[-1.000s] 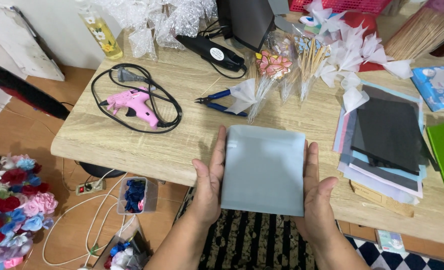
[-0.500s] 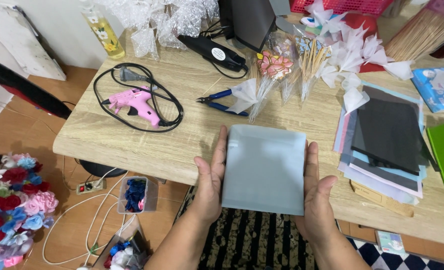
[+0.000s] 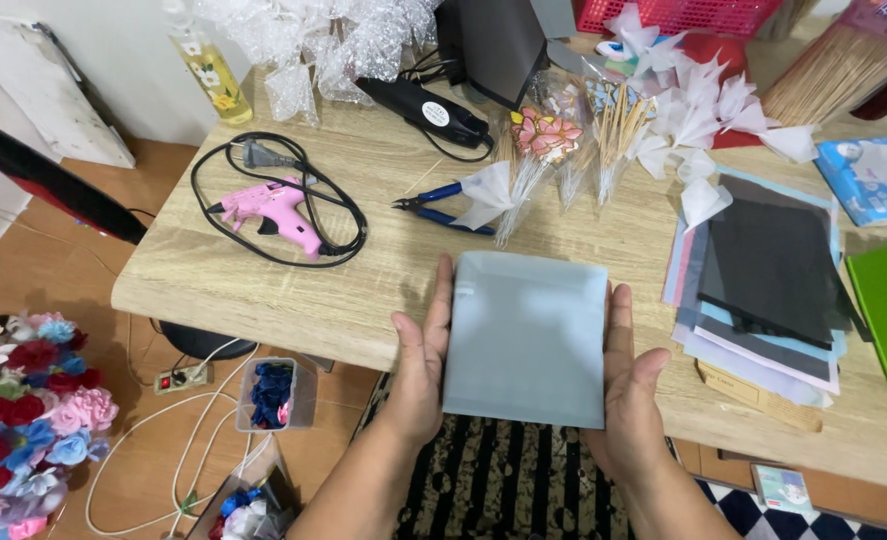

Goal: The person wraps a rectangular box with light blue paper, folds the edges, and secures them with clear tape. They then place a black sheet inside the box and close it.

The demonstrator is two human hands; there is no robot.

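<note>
Two hands hold a pale grey-blue square sheet flat over the near edge of the desk

The left hand (image 3: 419, 370) lies open along the sheet's (image 3: 526, 335) left edge, fingers straight and pressed against it, and the right hand (image 3: 632, 385) does the same on the right edge, thumb spread out to the side, so the sheet is pinched between the two palms. Beyond the left hand, on the desk (image 3: 214, 275), lies a pink glue gun (image 3: 274, 212) ringed by its black cord, and just past the sheet's top edge lie blue-handled pliers (image 3: 444, 208). Right of the right hand sits a stack of coloured paper sheets (image 3: 764, 280) with a dark one on top
</note>
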